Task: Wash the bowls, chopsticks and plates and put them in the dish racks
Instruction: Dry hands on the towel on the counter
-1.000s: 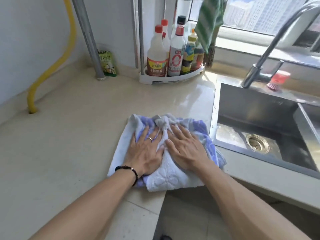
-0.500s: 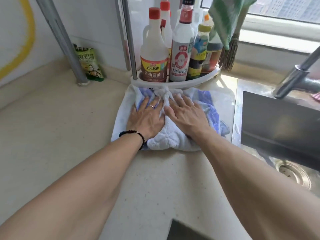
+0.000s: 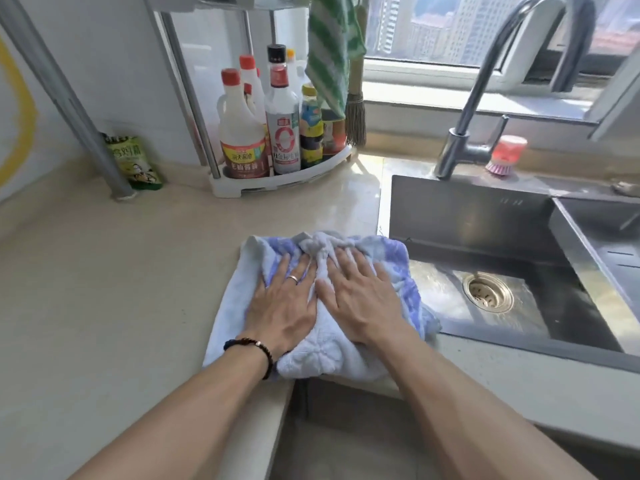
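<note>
On 1 towel: 2 flat hands

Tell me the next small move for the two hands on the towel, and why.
Probably slide the towel leftward across the counter. Both the left hand and right hand press flat on it, it sits at the counter's front edge beside the sink, and a wide stretch of counter lies to its left.

Blue-white towel on counter beside sink. Sauce bottles in corner rack. Pink brush behind faucet.
</note>
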Action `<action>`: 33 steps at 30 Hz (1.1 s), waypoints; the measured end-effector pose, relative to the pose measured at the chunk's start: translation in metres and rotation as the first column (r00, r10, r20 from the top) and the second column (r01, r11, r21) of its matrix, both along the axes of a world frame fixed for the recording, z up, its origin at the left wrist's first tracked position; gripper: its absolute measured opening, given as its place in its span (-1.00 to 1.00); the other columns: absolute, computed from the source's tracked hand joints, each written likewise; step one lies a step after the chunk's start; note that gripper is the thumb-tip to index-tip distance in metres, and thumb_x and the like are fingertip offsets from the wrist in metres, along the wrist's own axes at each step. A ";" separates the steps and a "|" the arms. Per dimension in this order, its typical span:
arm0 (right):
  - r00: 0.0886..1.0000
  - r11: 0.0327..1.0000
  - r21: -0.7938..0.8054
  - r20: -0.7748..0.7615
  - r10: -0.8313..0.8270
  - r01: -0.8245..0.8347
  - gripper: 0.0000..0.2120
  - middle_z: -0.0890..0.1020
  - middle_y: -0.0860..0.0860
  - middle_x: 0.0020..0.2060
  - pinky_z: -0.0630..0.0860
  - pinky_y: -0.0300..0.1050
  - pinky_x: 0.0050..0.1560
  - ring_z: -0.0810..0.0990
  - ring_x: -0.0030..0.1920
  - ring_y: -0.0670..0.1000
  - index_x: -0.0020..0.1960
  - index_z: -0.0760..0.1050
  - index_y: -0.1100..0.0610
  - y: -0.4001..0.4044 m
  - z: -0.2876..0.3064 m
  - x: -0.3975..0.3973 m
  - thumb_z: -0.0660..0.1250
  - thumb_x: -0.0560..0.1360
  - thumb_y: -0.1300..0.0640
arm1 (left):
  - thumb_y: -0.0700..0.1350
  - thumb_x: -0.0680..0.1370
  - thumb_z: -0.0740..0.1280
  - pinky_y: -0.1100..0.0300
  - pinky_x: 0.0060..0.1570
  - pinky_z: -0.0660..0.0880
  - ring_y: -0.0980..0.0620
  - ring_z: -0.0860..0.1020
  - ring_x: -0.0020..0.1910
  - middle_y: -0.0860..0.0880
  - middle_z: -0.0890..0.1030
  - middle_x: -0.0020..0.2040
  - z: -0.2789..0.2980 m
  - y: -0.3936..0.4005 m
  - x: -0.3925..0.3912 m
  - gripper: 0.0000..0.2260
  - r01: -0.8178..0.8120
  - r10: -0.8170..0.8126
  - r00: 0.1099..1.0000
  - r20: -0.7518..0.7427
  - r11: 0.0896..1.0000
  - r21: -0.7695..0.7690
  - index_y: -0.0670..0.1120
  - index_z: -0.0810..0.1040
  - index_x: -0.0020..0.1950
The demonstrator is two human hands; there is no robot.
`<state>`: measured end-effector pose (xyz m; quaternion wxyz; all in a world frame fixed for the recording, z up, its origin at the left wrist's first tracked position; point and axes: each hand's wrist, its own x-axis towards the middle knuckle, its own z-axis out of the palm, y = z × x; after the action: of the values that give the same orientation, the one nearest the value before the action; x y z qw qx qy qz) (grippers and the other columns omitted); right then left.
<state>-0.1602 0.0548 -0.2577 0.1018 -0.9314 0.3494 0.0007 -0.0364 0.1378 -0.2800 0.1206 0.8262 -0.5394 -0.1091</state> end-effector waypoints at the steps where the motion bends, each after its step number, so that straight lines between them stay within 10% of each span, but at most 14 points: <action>1: 1.000 1.000 -0.011 0.004 -0.016 0.016 -0.26 -0.08 -0.04 0.63 -0.17 0.08 0.57 -0.16 0.62 0.00 0.64 -0.16 -0.05 -0.017 -0.002 0.005 -0.41 0.52 -0.29 | 0.08 0.71 -0.10 0.02 0.59 -0.14 0.11 -0.23 0.61 0.15 -0.13 0.65 -0.001 -0.018 0.006 -0.50 0.008 -0.008 1.000 0.003 1.000 -0.006 0.09 -0.09 0.65; 5: 0.999 0.999 -0.040 -0.008 -0.032 0.031 -0.39 -0.06 -0.05 0.64 -0.13 0.09 0.58 -0.11 0.62 0.00 0.65 -0.08 -0.07 -0.108 -0.009 0.038 -0.18 0.65 -0.24 | 0.05 0.72 -0.06 0.01 0.54 -0.03 0.03 -0.12 0.63 0.12 -0.04 0.65 0.004 -0.099 0.031 -0.52 -0.012 0.012 1.000 0.008 1.000 -0.022 0.05 0.00 0.65; 10: 0.998 0.993 -0.115 -0.067 0.002 -0.010 -0.11 0.04 0.01 0.62 0.16 0.17 0.48 0.06 0.59 0.11 0.60 0.07 -0.11 -0.230 -0.005 0.094 -0.38 0.37 -0.43 | 0.08 0.71 -0.03 -0.05 0.54 0.04 -0.05 -0.05 0.62 0.04 0.06 0.65 -0.002 -0.191 0.052 -0.53 -0.220 0.220 0.975 -0.008 0.971 -0.095 0.02 0.14 0.62; 14: 0.989 0.983 -0.133 -0.104 0.109 -0.123 -0.12 0.06 0.10 0.61 0.03 0.14 0.55 0.04 0.59 0.15 0.61 0.09 -0.02 -0.272 -0.007 0.116 -0.33 0.41 -0.40 | 0.08 0.70 -0.04 -0.11 0.55 0.00 -0.09 0.01 0.61 0.00 0.13 0.63 -0.005 -0.222 0.057 -0.56 -0.285 0.292 0.956 0.028 0.948 -0.140 0.01 0.23 0.57; 33: 1.000 0.999 -0.024 -0.009 0.028 -0.028 -0.39 -0.07 0.00 0.64 -0.16 0.09 0.58 -0.16 0.62 0.04 0.65 -0.11 0.00 0.016 -0.007 -0.005 -0.20 0.67 -0.21 | 0.16 0.62 -0.16 0.07 0.54 -0.13 0.09 -0.08 0.62 0.14 0.03 0.64 0.008 0.044 -0.008 -0.43 0.031 -0.030 0.999 0.017 0.999 -0.013 0.09 0.07 0.64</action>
<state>-0.1648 0.0712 -0.2643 0.0891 -0.9373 0.3369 0.0022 -0.0441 0.1818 -0.2725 0.1198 0.8179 -0.5537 -0.1003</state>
